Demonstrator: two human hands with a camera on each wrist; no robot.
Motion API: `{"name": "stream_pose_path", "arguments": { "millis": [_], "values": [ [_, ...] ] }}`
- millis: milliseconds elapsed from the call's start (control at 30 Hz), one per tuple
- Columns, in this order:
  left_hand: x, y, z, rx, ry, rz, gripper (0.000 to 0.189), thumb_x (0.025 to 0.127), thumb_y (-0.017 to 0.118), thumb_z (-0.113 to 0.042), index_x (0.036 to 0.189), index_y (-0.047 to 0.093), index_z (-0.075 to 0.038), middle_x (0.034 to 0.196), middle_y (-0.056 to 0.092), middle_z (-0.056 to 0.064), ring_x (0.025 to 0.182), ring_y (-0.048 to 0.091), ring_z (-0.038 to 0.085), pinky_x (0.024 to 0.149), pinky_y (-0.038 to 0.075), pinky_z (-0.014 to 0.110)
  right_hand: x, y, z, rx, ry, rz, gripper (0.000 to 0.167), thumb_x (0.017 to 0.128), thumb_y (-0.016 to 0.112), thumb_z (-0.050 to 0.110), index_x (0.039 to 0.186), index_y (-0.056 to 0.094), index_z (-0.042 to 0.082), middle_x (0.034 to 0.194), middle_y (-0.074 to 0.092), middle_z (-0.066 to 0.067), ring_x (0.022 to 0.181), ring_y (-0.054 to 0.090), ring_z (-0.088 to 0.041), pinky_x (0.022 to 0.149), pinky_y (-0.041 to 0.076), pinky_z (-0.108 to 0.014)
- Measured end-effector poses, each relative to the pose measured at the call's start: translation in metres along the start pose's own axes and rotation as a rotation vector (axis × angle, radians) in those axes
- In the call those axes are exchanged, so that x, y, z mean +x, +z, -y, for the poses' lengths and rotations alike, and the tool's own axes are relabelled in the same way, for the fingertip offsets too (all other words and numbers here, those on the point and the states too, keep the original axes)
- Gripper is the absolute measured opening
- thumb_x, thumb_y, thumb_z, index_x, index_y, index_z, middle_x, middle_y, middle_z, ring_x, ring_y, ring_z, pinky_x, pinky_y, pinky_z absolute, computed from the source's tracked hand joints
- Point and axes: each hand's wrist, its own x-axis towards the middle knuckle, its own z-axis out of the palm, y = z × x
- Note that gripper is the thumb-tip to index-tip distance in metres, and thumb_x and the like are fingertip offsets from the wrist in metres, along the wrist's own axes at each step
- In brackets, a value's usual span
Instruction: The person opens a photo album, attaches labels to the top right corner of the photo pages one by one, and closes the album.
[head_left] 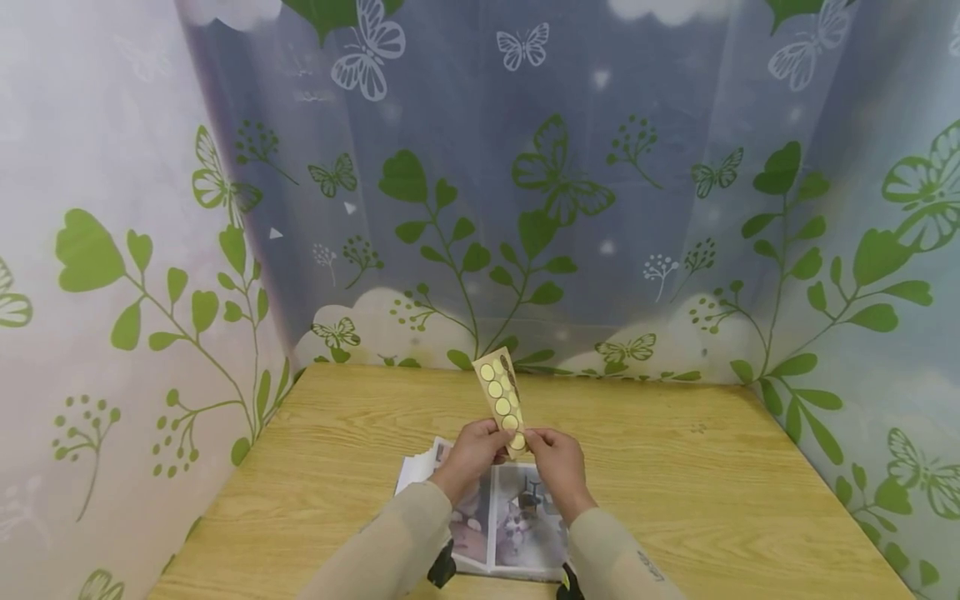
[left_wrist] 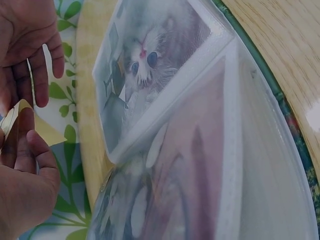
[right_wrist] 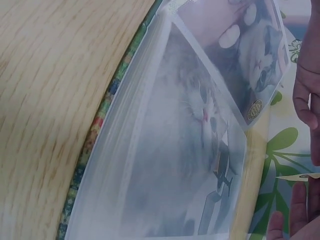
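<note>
In the head view a narrow strip of round yellow stickers stands tilted up above an open photo album. My left hand grips the lower left part of this sticker sheet between thumb and fingers. At the sheet's lower right edge, the thumb and forefinger of my right hand pinch it near the bottom sticker. Part of the sheet shows bent in the left wrist view. Clear sleeves in the album hold cat photos. A round gold sticker lies on one page.
The album lies on a wood-grain table, near its front edge. A curtain printed with leaves and butterflies surrounds the table at the back and both sides. Dark wrist devices hang under the sleeves.
</note>
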Motion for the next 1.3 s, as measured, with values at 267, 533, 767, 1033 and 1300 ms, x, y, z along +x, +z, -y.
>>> {"name": "stream_pose_path", "arguments": {
  "millis": [267,533,767,1033,1300],
  "values": [
    [-0.0028,-0.0016,-0.0023,0.015,0.013,-0.001,0.022,0.099,0.057,-0.009,0.108,0.068,0.009,0.077,0.064,0.000,0.069,0.055,0.009,0.066,0.049,0.024,0.0016,-0.0017,-0.0055,-0.035,-0.017,0.001,0.028,0.097,0.063,0.027,0.103,0.076,0.003,0.101,0.073,-0.009,0.098,0.064,-0.025,0.086,0.051,-0.045],
    [-0.0005,-0.0016,0.0001,0.047,0.028,0.021,0.022,0.099,0.057,-0.009,0.106,0.068,0.009,0.081,0.068,0.002,0.070,0.056,0.009,0.067,0.049,0.024,0.0019,-0.0006,-0.0048,-0.081,-0.014,0.012,0.026,0.095,0.066,0.028,0.099,0.077,0.004,0.094,0.073,-0.005,0.089,0.062,-0.022,0.073,0.049,-0.036],
    [-0.0016,-0.0016,-0.0007,0.068,0.033,0.024,0.022,0.099,0.057,-0.008,0.105,0.068,0.010,0.079,0.067,0.003,0.068,0.054,0.010,0.067,0.049,0.025,0.0006,-0.0017,-0.0020,-0.097,0.004,0.008,0.025,0.096,0.064,0.024,0.101,0.076,0.003,0.096,0.072,-0.007,0.087,0.061,-0.021,0.070,0.048,-0.034],
    [0.0002,-0.0019,0.0009,0.070,0.020,0.020,0.021,0.098,0.058,-0.010,0.106,0.069,0.007,0.079,0.066,0.000,0.069,0.056,0.010,0.067,0.049,0.025,0.0017,-0.0039,-0.0029,-0.127,-0.008,-0.002,0.024,0.096,0.063,0.023,0.099,0.077,0.004,0.100,0.073,-0.008,0.087,0.061,-0.022,0.072,0.049,-0.036],
    [-0.0022,-0.0018,-0.0018,0.133,0.008,-0.026,0.016,0.096,0.064,-0.012,0.089,0.068,0.002,0.074,0.064,0.003,0.066,0.058,0.014,0.061,0.048,0.029,0.0020,-0.0048,-0.0046,-0.155,-0.013,-0.010,0.024,0.096,0.061,0.021,0.100,0.076,0.003,0.100,0.072,-0.010,0.083,0.060,-0.021,0.069,0.049,-0.035]
  ]
}}
